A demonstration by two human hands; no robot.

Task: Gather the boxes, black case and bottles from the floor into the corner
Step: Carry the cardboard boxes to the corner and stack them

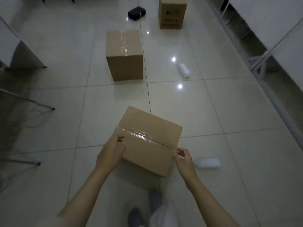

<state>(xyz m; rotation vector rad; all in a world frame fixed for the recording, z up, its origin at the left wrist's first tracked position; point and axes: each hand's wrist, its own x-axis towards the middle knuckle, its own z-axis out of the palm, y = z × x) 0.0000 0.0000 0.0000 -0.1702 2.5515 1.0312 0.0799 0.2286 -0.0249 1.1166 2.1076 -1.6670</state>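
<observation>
A taped cardboard box (147,141) sits on the tiled floor just in front of me. My left hand (111,153) grips its left edge, thumb on top. At the box's right corner my right hand (183,159) has its fingers apart and hardly touches the box. A second taped box (124,54) stands farther ahead, and a taller third box (172,13) is at the back. The black case (136,13) lies left of the tall box. One white bottle (184,70) lies to the right of the second box, another white bottle (208,163) just beyond my right hand.
Table legs (27,100) and a cable stand along the left side. A white metal shelf frame (262,63) runs down the right. My feet (154,200) are behind the near box. Open tiles lie between the boxes.
</observation>
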